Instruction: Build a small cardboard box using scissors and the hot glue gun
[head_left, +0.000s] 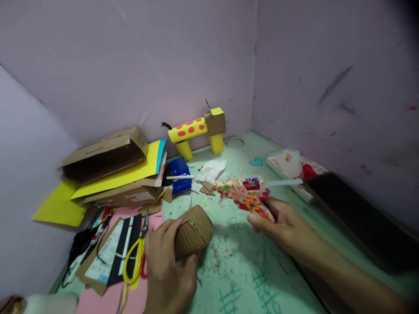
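My left hand (170, 266) is closed around a small brown cardboard box (194, 229) with a folded, creased top, close to the green table. In my right hand (281, 222) is a hot glue gun (244, 194) covered in a flowery pattern, its front pointing left toward the area above the box. A pale glue stick (284, 182) pokes out of its back end, and a small red light shows on its side. The two hands are apart, and the glue gun does not appear to touch the box.
A yellow cardboard animal with red spots (190, 130) stands by the back wall. Left lie yellow scissors (134, 261), a pink sheet (131, 301) and an open carton (104, 155). White tissue (212, 170), a blue heart (256, 162) and a dark flat slab (363, 218) are also around.
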Demonstrator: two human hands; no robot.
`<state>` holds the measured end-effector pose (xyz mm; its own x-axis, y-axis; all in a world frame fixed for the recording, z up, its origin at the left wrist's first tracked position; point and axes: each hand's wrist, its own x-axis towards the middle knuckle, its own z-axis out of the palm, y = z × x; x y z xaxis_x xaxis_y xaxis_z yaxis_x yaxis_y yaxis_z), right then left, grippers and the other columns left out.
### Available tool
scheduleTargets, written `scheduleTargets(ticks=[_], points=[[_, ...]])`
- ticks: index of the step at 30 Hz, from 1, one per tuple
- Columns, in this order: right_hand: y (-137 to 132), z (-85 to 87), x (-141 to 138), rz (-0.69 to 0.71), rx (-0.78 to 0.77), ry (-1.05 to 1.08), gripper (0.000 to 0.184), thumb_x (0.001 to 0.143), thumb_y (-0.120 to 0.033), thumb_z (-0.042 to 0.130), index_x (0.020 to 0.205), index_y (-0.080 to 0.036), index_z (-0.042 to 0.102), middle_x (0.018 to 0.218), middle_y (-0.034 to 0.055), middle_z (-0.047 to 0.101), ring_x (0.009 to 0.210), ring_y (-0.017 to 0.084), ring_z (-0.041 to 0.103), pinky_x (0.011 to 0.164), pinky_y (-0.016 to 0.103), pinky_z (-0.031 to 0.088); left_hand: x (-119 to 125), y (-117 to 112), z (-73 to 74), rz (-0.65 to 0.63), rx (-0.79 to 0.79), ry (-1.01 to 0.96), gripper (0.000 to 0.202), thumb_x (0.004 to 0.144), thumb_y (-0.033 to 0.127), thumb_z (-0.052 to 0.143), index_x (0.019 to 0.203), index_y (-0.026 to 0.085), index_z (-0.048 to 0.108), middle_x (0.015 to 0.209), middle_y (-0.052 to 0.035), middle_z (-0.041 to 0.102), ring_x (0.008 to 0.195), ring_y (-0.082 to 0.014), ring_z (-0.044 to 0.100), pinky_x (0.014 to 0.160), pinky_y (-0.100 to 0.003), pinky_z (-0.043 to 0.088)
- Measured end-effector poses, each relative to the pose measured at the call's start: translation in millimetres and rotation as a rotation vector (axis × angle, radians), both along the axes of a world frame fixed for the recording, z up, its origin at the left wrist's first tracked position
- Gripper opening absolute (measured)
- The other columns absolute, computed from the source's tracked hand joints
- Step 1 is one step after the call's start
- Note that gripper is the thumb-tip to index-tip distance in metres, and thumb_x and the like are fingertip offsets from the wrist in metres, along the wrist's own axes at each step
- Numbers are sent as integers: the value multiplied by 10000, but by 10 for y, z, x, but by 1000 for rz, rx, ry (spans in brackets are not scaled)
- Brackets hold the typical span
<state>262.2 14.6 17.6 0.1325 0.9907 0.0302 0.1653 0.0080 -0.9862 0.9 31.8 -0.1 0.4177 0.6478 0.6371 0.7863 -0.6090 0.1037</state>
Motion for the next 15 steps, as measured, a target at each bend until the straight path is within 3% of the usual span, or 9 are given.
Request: scheduleTargets(ticks=[5,8,11,15], points=[[204,-194,65,-232,-88,50,304,711,-345,681,936,-141,697,804,68,749,701,241,687,535,297,510,97,-57,25,-4,35,8,543,763,174,614,1273,144,428,1132,-163,560,1069,-320,524,1027,-609,312],[349,-294,98,-267,-68,-6,353,776,-385,616,969,-103,705,859,116,769,723,268,709,578,338,543,201,-117,28,14,36,-70,496,782,203,601,1247,151,437,1104,-149,557,1049,-309,522,1042,-599,298],[462,-314,150,-287,-14,-129,317,795,-382,584,918,-122,715,928,131,764,880,314,698,758,417,545,258,-155,6,26,30,-139,466,788,236,591,1224,160,445,1098,-140,551,1042,-310,521,1042,-597,296],[408,-211,117,-377,70,-286,194,643,-261,696,807,-157,697,1118,178,692,1153,411,543,1028,573,341,276,-167,-45,19,87,-124,503,766,317,636,1207,146,466,1071,-133,563,1004,-307,535,1002,-564,338]])
